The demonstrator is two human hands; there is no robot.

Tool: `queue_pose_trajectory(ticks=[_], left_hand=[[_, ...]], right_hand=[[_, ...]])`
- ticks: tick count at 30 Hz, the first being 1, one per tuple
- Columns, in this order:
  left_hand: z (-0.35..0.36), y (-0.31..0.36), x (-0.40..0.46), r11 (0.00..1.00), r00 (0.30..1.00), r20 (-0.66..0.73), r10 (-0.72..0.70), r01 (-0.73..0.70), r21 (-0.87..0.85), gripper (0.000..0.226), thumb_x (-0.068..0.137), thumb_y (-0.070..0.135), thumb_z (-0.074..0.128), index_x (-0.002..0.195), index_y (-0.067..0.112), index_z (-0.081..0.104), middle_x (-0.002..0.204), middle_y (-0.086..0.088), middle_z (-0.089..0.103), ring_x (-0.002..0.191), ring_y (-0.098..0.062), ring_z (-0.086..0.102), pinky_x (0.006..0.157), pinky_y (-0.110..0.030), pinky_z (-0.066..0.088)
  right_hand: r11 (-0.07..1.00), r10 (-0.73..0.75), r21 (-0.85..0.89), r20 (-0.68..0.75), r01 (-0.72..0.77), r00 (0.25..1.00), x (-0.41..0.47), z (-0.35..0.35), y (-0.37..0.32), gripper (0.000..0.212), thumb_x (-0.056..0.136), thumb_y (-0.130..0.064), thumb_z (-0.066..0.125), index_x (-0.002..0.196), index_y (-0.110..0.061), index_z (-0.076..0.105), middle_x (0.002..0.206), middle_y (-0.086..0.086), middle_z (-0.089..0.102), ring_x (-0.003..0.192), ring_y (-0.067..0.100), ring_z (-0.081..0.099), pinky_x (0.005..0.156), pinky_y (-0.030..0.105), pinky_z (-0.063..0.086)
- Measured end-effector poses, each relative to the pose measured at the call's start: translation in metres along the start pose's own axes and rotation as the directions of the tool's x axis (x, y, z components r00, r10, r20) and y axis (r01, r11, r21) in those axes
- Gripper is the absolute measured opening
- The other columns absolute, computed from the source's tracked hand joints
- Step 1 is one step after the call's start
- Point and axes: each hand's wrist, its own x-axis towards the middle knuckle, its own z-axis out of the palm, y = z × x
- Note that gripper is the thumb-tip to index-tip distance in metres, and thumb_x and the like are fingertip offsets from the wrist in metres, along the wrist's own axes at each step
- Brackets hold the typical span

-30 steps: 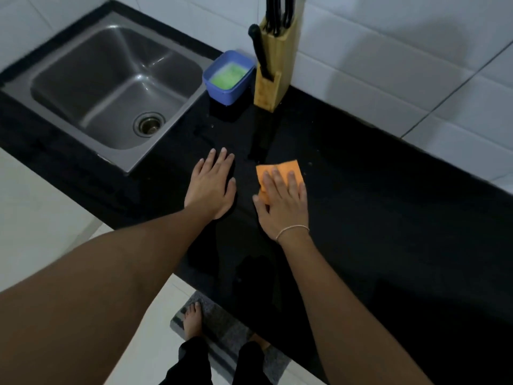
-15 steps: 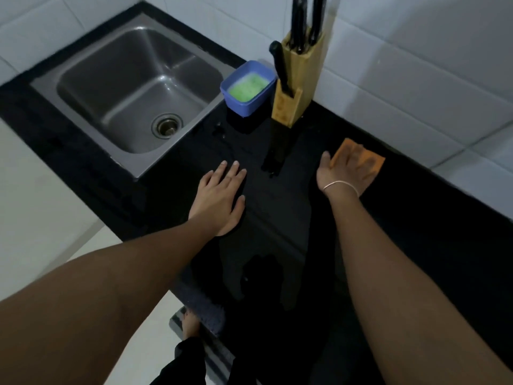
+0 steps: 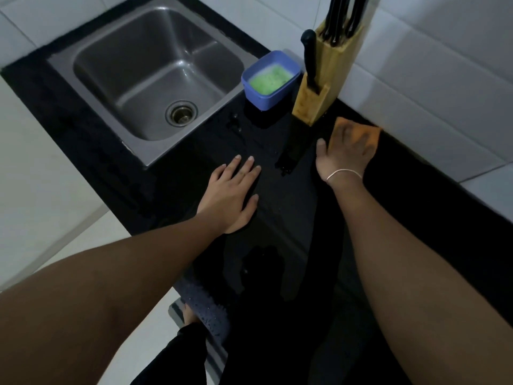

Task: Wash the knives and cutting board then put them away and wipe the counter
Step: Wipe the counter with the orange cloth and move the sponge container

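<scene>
On the black counter [image 3: 416,207], toward its far edge, the right hand [image 3: 347,154] lay flat with fingers spread over an orange cloth [image 3: 370,134], pressing it to the glossy surface just right of the wooden knife block [image 3: 327,87]. The fingers were blurred; a thin bracelet [image 3: 344,173] circled the wrist. The left hand [image 3: 230,195] rested palm down on the counter, fingers straight and slightly apart, holding nothing, nearer the person and left of the cloth.

The knife block stood against the tiled wall [image 3: 444,65], black knife handles [image 3: 341,18] rising from its top slots and one more handle [image 3: 309,56] from the lower front slot. Touching or just beside the block on its left sat a blue tub [image 3: 266,98] with a green sponge [image 3: 268,80] in foamy water. A few water drops [image 3: 236,123] glinted on the dark stone in front of it. Farther left, a steel sink [image 3: 155,73] was set into the counter, its drain [image 3: 181,112] at the near side. Pale floor tiles [image 3: 41,176] showed at the left, and a grey mat [image 3: 205,309] lay below the counter's near edge.
</scene>
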Motion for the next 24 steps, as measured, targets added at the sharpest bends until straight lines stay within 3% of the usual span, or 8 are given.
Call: queue_pose_trajectory(ticks=[6,8,11,13,14,17,24], left_hand=[[-0.003,0.000,0.003,1.000,1.000,0.019,-0.014,0.014,0.019,0.067,0.101,0.051,0.033,0.160,0.022,0.026,0.170,-0.003,0.020,0.157,-0.026,0.011,0.124,-0.046,0.015],[-0.004,0.000,0.004,1.000,0.999,0.026,-0.023,0.022,0.020,0.067,0.100,0.051,0.033,0.160,0.023,0.026,0.170,-0.002,0.019,0.157,-0.026,0.011,0.124,-0.045,0.015],[-0.006,0.001,0.002,1.000,0.999,0.037,-0.019,0.018,0.019,0.067,0.101,0.051,0.033,0.161,0.024,0.025,0.170,-0.002,0.018,0.157,-0.026,0.011,0.124,-0.046,0.015],[-0.006,0.001,0.002,1.000,0.999,0.038,-0.021,0.020,0.019,0.066,0.101,0.050,0.033,0.161,0.023,0.025,0.170,-0.002,0.019,0.157,-0.026,0.011,0.124,-0.046,0.015],[-0.007,0.001,0.001,1.000,0.999,0.039,-0.021,0.020,0.020,0.066,0.101,0.050,0.033,0.161,0.023,0.025,0.170,-0.002,0.019,0.157,-0.026,0.011,0.124,-0.045,0.016],[-0.007,0.001,0.003,1.000,0.999,0.043,-0.023,0.023,0.019,0.066,0.101,0.050,0.033,0.161,0.023,0.025,0.170,-0.001,0.019,0.157,-0.026,0.011,0.123,-0.046,0.016],[-0.008,0.002,0.003,0.999,0.998,0.046,-0.039,0.038,0.028,0.066,0.101,0.050,0.034,0.161,0.024,0.023,0.170,0.000,0.018,0.157,-0.025,0.010,0.123,-0.046,0.016]], right_hand=[[0.978,-0.206,-0.002,0.043,0.207,0.978,-0.046,0.011,-0.029,0.075,0.100,-0.063,0.017,0.161,-0.021,0.008,0.169,0.001,0.002,0.153,0.040,-0.005,0.122,0.056,-0.002],[0.970,-0.230,0.100,0.061,0.223,0.971,-0.050,0.007,-0.027,0.075,0.101,-0.063,0.021,0.161,-0.021,0.008,0.169,0.003,0.001,0.154,0.036,-0.004,0.123,0.054,-0.003],[0.906,-0.223,0.315,-0.210,0.282,0.952,-0.075,-0.001,-0.009,0.065,0.096,-0.048,0.048,0.151,-0.017,0.035,0.154,0.010,0.036,0.142,0.032,0.030,0.119,0.053,0.020],[0.889,-0.172,0.339,-0.374,0.307,0.911,-0.101,0.000,0.003,0.050,0.084,-0.034,0.062,0.129,-0.017,0.051,0.128,0.006,0.050,0.119,0.028,0.044,0.103,0.045,0.035],[0.895,-0.171,0.325,-0.385,0.307,0.907,-0.111,0.003,0.008,0.043,0.080,-0.030,0.063,0.120,-0.018,0.053,0.119,0.004,0.052,0.111,0.026,0.046,0.097,0.042,0.037],[0.931,-0.227,0.216,-0.288,0.294,0.930,-0.119,0.009,0.015,0.025,0.082,-0.027,0.060,0.106,-0.020,0.058,0.107,0.001,0.054,0.101,0.024,0.048,0.087,0.040,0.041],[0.955,-0.258,0.108,-0.164,0.278,0.952,-0.100,-0.002,0.009,0.021,0.093,-0.015,0.051,0.111,-0.014,0.063,0.109,0.009,0.059,0.099,0.028,0.050,0.085,0.041,0.044]])
